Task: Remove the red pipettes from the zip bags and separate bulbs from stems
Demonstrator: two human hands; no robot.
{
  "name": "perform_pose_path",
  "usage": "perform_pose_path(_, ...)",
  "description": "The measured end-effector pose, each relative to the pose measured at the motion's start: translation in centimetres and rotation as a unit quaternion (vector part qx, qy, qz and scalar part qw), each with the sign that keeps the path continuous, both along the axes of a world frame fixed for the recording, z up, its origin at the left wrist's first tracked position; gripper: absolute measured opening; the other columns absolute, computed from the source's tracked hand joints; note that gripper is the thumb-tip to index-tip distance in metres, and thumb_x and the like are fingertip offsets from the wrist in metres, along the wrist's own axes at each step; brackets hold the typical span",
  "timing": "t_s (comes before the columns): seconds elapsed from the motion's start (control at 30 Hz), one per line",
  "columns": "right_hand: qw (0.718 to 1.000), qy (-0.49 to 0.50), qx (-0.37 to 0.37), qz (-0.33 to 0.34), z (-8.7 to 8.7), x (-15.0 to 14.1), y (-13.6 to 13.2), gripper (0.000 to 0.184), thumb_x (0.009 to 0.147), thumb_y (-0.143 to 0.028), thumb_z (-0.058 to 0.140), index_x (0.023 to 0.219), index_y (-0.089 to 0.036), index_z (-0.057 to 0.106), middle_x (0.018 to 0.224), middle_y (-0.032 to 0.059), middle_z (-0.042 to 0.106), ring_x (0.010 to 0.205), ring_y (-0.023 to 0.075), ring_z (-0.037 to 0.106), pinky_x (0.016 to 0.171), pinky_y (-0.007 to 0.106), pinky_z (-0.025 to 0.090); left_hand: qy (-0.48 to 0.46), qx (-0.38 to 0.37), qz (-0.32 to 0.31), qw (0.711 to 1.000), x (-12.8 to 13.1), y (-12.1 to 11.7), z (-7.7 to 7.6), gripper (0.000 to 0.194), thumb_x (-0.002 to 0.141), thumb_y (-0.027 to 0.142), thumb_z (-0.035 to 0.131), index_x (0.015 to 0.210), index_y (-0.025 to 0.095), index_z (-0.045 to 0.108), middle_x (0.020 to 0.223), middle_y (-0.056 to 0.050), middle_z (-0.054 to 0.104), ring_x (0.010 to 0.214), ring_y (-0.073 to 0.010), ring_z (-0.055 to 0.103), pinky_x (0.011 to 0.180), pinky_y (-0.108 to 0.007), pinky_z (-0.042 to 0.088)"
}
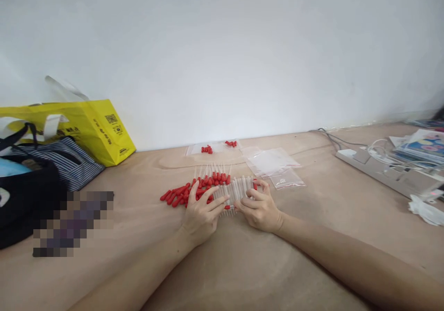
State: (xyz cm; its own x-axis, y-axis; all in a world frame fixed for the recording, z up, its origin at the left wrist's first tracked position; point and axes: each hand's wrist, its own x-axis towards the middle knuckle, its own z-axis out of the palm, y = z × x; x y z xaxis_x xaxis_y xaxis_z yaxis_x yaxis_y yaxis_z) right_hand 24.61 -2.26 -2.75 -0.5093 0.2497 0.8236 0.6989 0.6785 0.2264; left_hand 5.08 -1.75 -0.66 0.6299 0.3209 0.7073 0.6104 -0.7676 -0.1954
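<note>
My left hand (203, 213) has its fingers bent over the near edge of a row of clear glass dropper tubes (239, 188). Between the fingertips of both hands shows a small red rubber bulb (227, 207), which my left fingers close on. My right hand (261, 208) curls over the tubes' right side, its fingers gripping what looks like a glass tube; the thumb side is partly hidden. More red shows by its index finger. Droppers with red bulbs (180, 192) lie heaped just left of my left hand, and others point away from me behind it.
Clear plastic bags (272, 162) lie behind the hands, with loose red bulbs (207, 149) on another bag near the wall. A yellow bag (111, 135), a striped pouch (78, 161) and a blurred item (74, 223) are left. A power strip (378, 167) with cables and papers (421, 147) stands right.
</note>
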Motion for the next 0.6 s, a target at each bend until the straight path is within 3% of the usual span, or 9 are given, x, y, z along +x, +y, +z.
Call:
perform_pose_path(0.1, 1.0, 0.005, 0.009, -0.004, 0.2, 0.3, -0.2, 0.013, 0.077, -0.013, 0.047, 0.079, -0.02, 0.058, 0.052, -0.0053, 0.051, 0.062, 0.01, 0.041, 0.086, 0.04, 0.022, 0.006, 0.0, 0.002, 1.0, -0.3, 0.0, 0.1, 0.024, 0.079, 0.012, 0.044, 0.084, 0.024, 0.065, 0.098, 0.003, 0.067, 0.102, -0.0231, 0.053, 0.1, -0.056, 0.016)
perform_pose_path(0.27, 0.997, 0.045, -0.039, -0.051, 0.2, 1.3, -0.5, 0.013, 0.081, -0.019, 0.046, 0.081, -0.02, 0.06, 0.053, -0.0027, 0.051, 0.062, 0.0118, 0.041, 0.075, 0.034, 0.028, -0.026, -0.005, 0.072, 0.997, -1.7, 0.1, 0.4, 0.018, 0.081, 0.016, 0.047, 0.075, 0.023, 0.063, 0.097, 0.001, 0.067, 0.095, -0.0231, 0.055, 0.092, -0.051, 0.027)
perform_pose_path(0.37, 0.99, 0.061, -0.105, -0.066, 0.1, 1.3, -0.2, 0.019, 0.082, -0.017, 0.043, 0.093, -0.017, 0.058, 0.062, 0.0014, 0.055, 0.064, 0.0142, 0.044, 0.065, 0.029, 0.031, -0.04, -0.01, 0.083, 0.996, -2.3, 0.2, 0.3, 0.016, 0.083, 0.026, 0.048, 0.079, 0.023, 0.064, 0.081, -0.002, 0.066, 0.08, -0.0189, 0.056, 0.08, -0.04, 0.037)
perform_pose_path(0.47, 0.975, 0.091, -0.194, -0.065, 0.3, 0.9, 0.4, 0.028, 0.081, -0.012, 0.039, 0.105, -0.014, 0.053, 0.073, 0.0052, 0.058, 0.07, 0.0156, 0.05, 0.064, 0.027, 0.036, -0.03, -0.027, 0.073, 0.996, -3.1, 0.3, 0.2, 0.019, 0.084, 0.03, 0.046, 0.089, 0.023, 0.062, 0.071, -0.002, 0.061, 0.07, -0.016, 0.052, 0.069, -0.032, 0.039)
perform_pose_path(0.6, 0.948, 0.124, -0.289, -0.046, 1.1, -0.2, 1.3, 0.018, 0.08, -0.011, 0.041, 0.091, -0.016, 0.055, 0.075, 0.0035, 0.061, 0.068, 0.0134, 0.055, 0.061, 0.023, 0.039, -0.037, -0.066, 0.074, 0.994, -5.2, 0.4, 0.4, 0.017, 0.081, 0.033, 0.049, 0.084, 0.018, 0.057, 0.073, -0.003, 0.06, 0.073, -0.0168, 0.052, 0.07, -0.031, 0.04)
